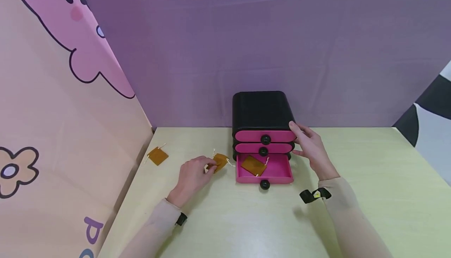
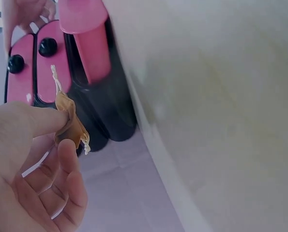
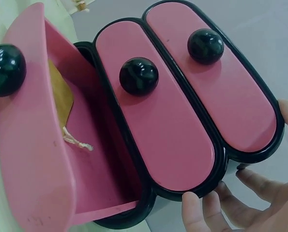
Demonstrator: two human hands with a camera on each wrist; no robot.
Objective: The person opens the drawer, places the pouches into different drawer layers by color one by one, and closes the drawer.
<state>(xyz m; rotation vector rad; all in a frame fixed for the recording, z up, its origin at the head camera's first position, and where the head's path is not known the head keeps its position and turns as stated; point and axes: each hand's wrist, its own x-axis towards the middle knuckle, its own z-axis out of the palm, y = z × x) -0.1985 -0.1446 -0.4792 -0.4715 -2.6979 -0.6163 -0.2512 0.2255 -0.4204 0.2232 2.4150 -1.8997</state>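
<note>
My left hand pinches a small brown drawstring pouch between thumb and fingers, just left of the drawer unit; its white cords dangle at both sides. The black drawer unit has pink fronts and round black knobs. Its bottom drawer is pulled out, and a second brown pouch lies in it. My right hand rests on the unit's right side, thumb at the upper edge and fingertips along the lower black frames. The upper two drawers are closed.
A third brown pouch lies on the pale table at the far left. Behind the unit hangs a purple cloth. A printed pink-and-cream panel borders the table on the left.
</note>
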